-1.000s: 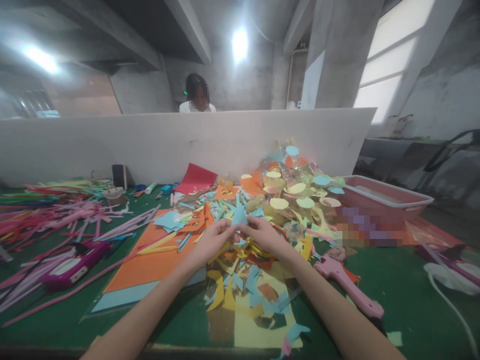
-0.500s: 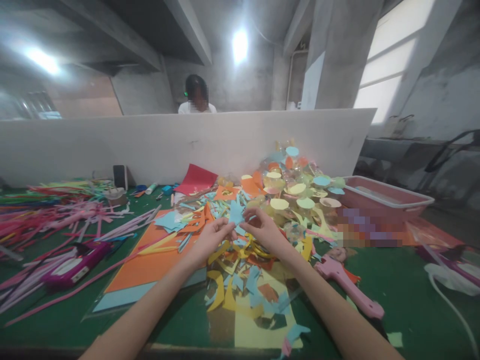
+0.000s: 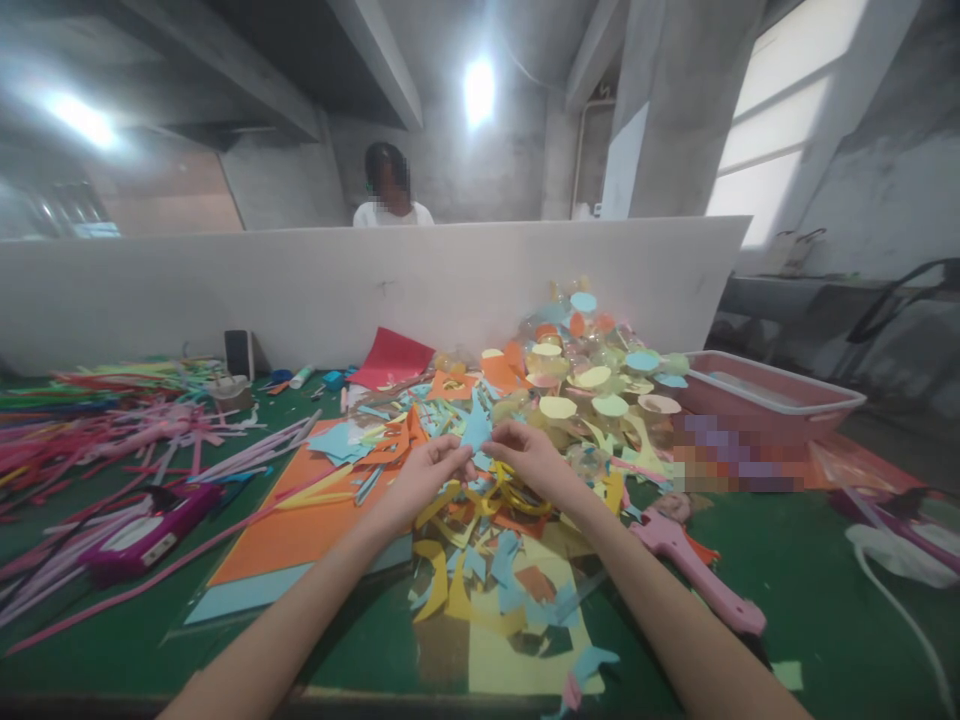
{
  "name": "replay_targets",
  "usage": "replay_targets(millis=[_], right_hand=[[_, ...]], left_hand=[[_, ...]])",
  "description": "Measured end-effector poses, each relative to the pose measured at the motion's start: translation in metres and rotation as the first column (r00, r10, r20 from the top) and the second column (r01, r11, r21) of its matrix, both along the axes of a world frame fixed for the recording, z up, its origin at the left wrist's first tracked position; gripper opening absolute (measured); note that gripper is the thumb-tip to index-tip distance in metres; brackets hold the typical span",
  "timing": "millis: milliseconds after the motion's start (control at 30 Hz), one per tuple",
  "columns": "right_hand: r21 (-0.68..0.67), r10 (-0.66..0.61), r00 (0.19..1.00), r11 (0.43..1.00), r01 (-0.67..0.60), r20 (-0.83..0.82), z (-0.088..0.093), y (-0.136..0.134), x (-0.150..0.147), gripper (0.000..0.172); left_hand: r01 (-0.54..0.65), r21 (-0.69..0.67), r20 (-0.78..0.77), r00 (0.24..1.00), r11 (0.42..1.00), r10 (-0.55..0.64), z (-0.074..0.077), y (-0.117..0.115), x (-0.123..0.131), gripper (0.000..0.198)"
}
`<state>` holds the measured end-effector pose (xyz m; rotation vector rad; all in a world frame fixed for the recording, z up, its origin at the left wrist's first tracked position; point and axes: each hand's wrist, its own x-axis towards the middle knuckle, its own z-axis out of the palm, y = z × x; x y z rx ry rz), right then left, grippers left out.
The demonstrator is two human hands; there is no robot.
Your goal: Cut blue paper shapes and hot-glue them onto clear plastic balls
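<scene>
A small light-blue paper cutout (image 3: pixel 475 424) with pointed ends is held up between my two hands, over the middle of the table. My left hand (image 3: pixel 441 466) pinches its lower left edge between thumb and fingers. From the other side, my right hand (image 3: pixel 523 450) grips its right edge with bent fingers. Below both hands lies a heap of paper scraps (image 3: pixel 506 570) in yellow, blue and orange. Orange paper sheets (image 3: pixel 277 530) lie to the left of my left hand. A pink glue gun (image 3: pixel 697 570) rests to the right of my right forearm.
Clear domes with coloured paper discs (image 3: pixel 592 370) are piled at the back right, beside a pink bin (image 3: pixel 780 400). Pipe cleaners (image 3: pixel 142 430) and a purple power strip (image 3: pixel 154 530) lie left. A white partition (image 3: pixel 300 290) closes the back; a person (image 3: pixel 390 190) is behind it.
The blue paper cutout has turned and looks narrower now. My right fingers have come lower and closed on its edge. The person behind the partition has shifted their head slightly.
</scene>
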<state>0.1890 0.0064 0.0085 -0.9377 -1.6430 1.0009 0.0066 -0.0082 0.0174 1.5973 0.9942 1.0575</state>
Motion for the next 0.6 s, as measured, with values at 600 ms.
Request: replay_targets(millis=[600], right_hand=[[-0.155,0.073,0.989,0.984,-0.092,-0.127,-0.01,-0.002,-0.013,0.062]], left_hand=[[0.029,0.018,0.024,0.999,0.999,-0.029,-0.005,0.004,-0.003,0.036]])
